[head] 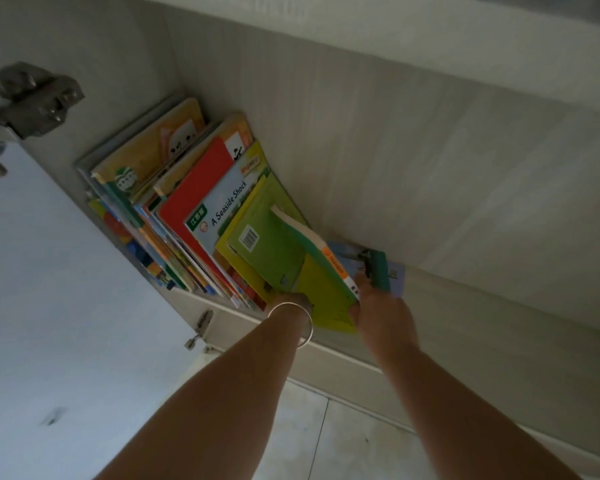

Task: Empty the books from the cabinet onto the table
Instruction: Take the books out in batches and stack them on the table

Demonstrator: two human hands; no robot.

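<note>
Head view is looking down into a pale wood-grain cabinet [395,140] where a row of thin, colourful children's books [174,216] is leaning against the side wall at about 10 o'clock. The person is reaching in with both arms. Left hand [291,303], with a thin silver bangle [300,322] on the wrist, is sitting at the bottom edge of the yellow-green softcover book with a barcode [274,258]; its fingers are tucked behind the cover, so how tightly they're closing can't be told. Right hand [383,315] is just at 3 o'clock of that, fingers curled around the lower end of a white-paged book with a teal and orange spine [321,251], so it looks like it's gripping that one.

Judging by this, the step is pulling the outermost couple of books off the leaning row. Doing it well probably means pinching the bundle from both faces and sliding it straight back toward 6 o'clock, since the rest of the row may slump once its outer support is going.

Room-wise, the shelf is open toward 3 o'clock, apart from a teal stapler-like object on a bluish sheet [378,271] just beside the right fingers. The cabinet's front lip [326,358] is crossing under both wrists, and the open door with its metal hinge [35,98] is sitting at 9 to 10 o'clock. No table is in view.
</note>
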